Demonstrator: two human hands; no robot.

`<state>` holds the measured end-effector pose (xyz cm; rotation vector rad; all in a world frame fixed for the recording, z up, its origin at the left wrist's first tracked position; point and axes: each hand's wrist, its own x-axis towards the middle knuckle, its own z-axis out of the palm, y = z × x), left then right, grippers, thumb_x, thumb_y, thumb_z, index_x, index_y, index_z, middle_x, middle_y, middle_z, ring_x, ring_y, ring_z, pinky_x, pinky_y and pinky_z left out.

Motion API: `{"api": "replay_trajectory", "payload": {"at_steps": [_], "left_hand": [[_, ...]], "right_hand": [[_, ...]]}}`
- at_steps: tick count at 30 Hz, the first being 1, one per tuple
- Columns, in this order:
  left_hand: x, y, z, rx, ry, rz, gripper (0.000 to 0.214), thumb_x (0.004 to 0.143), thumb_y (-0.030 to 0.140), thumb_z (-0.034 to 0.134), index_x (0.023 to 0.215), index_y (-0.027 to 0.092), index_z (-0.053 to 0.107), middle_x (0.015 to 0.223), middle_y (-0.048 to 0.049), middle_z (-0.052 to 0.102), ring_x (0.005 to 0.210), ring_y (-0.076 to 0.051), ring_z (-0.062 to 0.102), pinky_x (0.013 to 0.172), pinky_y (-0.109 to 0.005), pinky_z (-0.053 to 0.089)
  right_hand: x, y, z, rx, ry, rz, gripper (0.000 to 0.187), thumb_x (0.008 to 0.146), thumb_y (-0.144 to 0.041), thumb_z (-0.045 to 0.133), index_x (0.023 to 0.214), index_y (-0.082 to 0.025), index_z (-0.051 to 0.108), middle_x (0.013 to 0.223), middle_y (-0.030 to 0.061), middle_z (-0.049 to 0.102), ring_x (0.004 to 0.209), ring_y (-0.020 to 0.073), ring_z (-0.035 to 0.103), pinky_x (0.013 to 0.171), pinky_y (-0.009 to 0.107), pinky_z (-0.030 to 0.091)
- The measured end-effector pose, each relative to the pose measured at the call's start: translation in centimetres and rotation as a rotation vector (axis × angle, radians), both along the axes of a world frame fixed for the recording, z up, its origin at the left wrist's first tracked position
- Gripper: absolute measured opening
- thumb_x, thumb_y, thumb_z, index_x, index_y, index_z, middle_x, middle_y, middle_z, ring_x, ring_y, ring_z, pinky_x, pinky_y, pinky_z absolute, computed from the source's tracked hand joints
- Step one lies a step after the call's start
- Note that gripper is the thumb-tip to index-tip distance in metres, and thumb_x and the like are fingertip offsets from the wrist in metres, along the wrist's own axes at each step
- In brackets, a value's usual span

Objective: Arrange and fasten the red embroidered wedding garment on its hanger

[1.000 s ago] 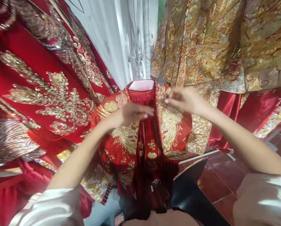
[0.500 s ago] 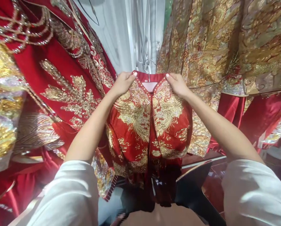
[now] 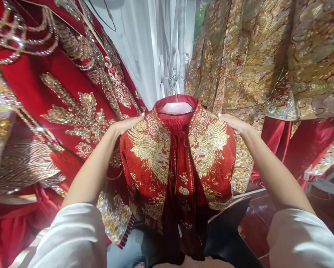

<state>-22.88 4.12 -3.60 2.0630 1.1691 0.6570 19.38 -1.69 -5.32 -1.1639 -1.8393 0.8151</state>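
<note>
Holding the red embroidered jacket [image 3: 178, 156] by its shoulders, we judged it best to keep both sides level so it sat evenly on the hanger [image 3: 176, 106]. Our left hand [image 3: 126, 124] lay open and flat against the left shoulder, our right hand [image 3: 235, 124] likewise on the right, neither gripping. The jacket hung between our hands, amid other red robes [image 3: 57, 104] and gold robes [image 3: 253, 56].

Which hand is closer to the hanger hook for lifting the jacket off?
Roughly even, slight edge to the left hand: it rests on the jacket shoulder a bit nearer the hook than the right hand. Both lie flat on the shoulders.
</note>
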Motion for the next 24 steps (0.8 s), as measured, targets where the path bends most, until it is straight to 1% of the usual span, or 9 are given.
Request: {"api": "replay_trajectory", "payload": {"at_steps": [3,6,8,10,13,16,18,20,24], "left_hand": [[0.0,-0.2,0.5,0.092,0.044,0.022,0.058,0.084,0.064,0.03,0.087,0.02,0.068,0.071,-0.0082,0.068,0.075,-0.022,0.065,0.07,-0.034,0.052],[1.2,-3.4,-0.4,0.476,0.058,0.288,0.051,0.085,0.058,0.035,0.091,0.018,0.065,0.084,-0.01,0.067,0.082,-0.024,0.063,0.08,-0.039,0.05],[3.2,-6.7,-3.0,0.867,0.021,0.617,0.043,0.086,0.052,0.039,0.101,0.018,0.061,0.102,-0.0127,0.065,0.098,-0.027,0.058,0.092,-0.044,0.043],[5.9,-9.9,-7.2,1.028,0.042,0.778,0.038,0.087,0.046,0.04,0.108,0.02,0.058,0.111,-0.0139,0.061,0.11,-0.029,0.053,0.102,-0.049,0.035],[9.8,-12.8,-14.2,0.881,0.229,0.736,0.046,0.081,0.049,0.053,0.116,0.02,0.055,0.124,-0.0175,0.055,0.119,-0.035,0.046,0.101,-0.056,0.035],[10.7,-13.1,-18.2,0.748,0.323,0.768,0.048,0.085,0.036,0.051,0.127,0.014,0.048,0.137,-0.0239,0.042,0.13,-0.039,0.036,0.104,-0.061,0.029],[9.5,-12.7,-18.8,0.732,0.35,0.745,0.045,0.086,0.025,0.047,0.128,0.013,0.047,0.135,-0.0239,0.045,0.128,-0.038,0.04,0.104,-0.057,0.031],[7.9,-12.9,-18.5,0.676,0.363,0.708,0.039,0.087,0.02,0.041,0.125,0.014,0.05,0.121,-0.0206,0.057,0.112,-0.034,0.056,0.095,-0.049,0.043],[8.1,-16.2,-17.6,0.39,0.33,0.685,0.028,0.09,0.018,0.03,0.1,0.017,0.056,0.077,-0.0104,0.066,0.068,-0.025,0.067,0.061,-0.032,0.05]], "right_hand": [[0.3,0.0,0.0,0.049,-0.01,-0.07,0.051,0.072,-0.07,0.053,0.072,-0.02,0.061,0.065,0.006,0.064,0.064,0.0218,0.06,0.063,0.037,0.051],[-1.3,-2.4,-1.2,0.41,-0.08,-0.512,0.045,0.081,-0.059,0.046,0.084,-0.018,0.062,0.085,0.0116,0.066,0.085,0.028,0.061,0.078,0.045,0.048],[-4.2,-5.4,-3.6,0.672,-0.082,-0.888,0.042,0.086,-0.049,0.037,0.101,-0.017,0.06,0.106,0.0168,0.062,0.105,0.0326,0.056,0.089,0.051,0.041],[-8.0,-8.4,-7.5,0.754,-0.112,-1.057,0.043,0.088,-0.043,0.033,0.117,-0.019,0.054,0.12,0.0196,0.054,0.119,0.0345,0.047,0.096,0.056,0.035],[-12.8,-10.8,-14.2,0.588,-0.315,-1.016,0.058,0.08,-0.048,0.048,0.129,-0.019,0.045,0.134,0.0239,0.04,0.125,0.0424,0.038,0.093,0.062,0.034],[-13.3,-10.3,-19.4,0.446,-0.351,-0.947,0.05,0.084,-0.033,0.038,0.131,-0.017,0.043,0.132,0.0248,0.041,0.12,0.041,0.043,0.09,0.06,0.038],[-11.6,-9.6,-21.2,0.434,-0.311,-0.886,0.042,0.084,-0.024,0.03,0.121,-0.022,0.05,0.119,0.0193,0.052,0.11,0.0356,0.051,0.089,0.054,0.043],[-9.8,-9.5,-21.6,0.433,-0.28,-0.87,0.033,0.083,-0.022,0.029,0.103,-0.024,0.056,0.098,0.0152,0.06,0.096,0.0337,0.057,0.084,0.052,0.045],[-11.2,-12.3,-19.0,0.277,-0.198,-0.864,0.018,0.077,-0.022,0.031,0.074,-0.025,0.048,0.057,0.0074,0.051,0.055,0.0295,0.053,0.057,0.045,0.044]]}}
